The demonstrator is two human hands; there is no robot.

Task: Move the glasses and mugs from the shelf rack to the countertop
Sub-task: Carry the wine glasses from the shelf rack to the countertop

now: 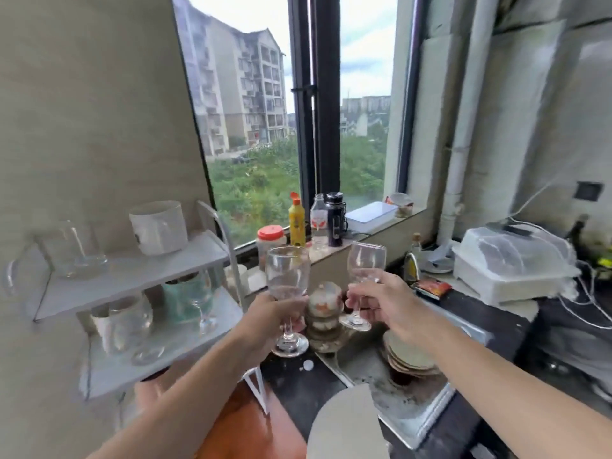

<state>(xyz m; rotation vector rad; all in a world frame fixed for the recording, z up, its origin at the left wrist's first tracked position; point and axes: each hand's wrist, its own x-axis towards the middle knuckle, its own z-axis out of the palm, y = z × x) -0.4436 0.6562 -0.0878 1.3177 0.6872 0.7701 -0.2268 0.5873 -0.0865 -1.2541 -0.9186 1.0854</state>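
Head cam view, only one angle here. Both hands are up in front of the window, each with a wine glass. The left hand (271,313) has its fingers (294,304) wrapped tight round the stem of the left wine glass (287,276), just under the bowl, and the glass stands upright with its foot hanging below the fist, above the dark worktop (298,385). The right hand (381,303) is doing the same thing with the right wine glass (366,263): fingers curled closed on the stem, bowl sticking up above them, round foot showing just under them. The two glasses are near each other but not touching, with a stack of patterned bowls (324,313) sitting lower down between the hands.

Off to the left of the left fingers is the white shelf rack (132,279), still loaded. Top shelf has a clear glass (79,250) and a white mug (159,226). Lower shelf has a teal mug (185,298), a stemmed glass (202,303) in front of it, a round clear glass (132,323), plus another white mug partly hidden behind that.

Below the right fingers there's a sink (397,395) with a pile of plates (410,356) in it.
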